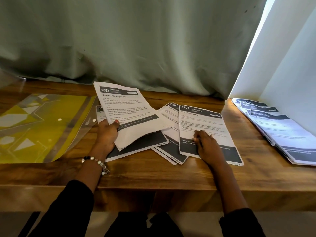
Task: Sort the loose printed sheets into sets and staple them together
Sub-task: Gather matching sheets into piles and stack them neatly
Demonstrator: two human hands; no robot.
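Observation:
My left hand (106,134) grips a small stack of printed sheets (126,113), its top page headed "2652 Bedroom", lifted and tilted off the wooden table (153,173). Under it lie more loose sheets (136,147). My right hand (207,145) rests with curled fingers on a sheet headed "2701 Living Room" (205,122), which lies flat over several other sheets (171,151) fanned out in the middle of the table. No stapler is visible.
A clear plastic folder with a yellow patterned insert (39,125) lies at the left. A fanned pile of printed sheets (277,129) sits at the right by a white wall. A grey-green curtain (136,40) hangs behind the table.

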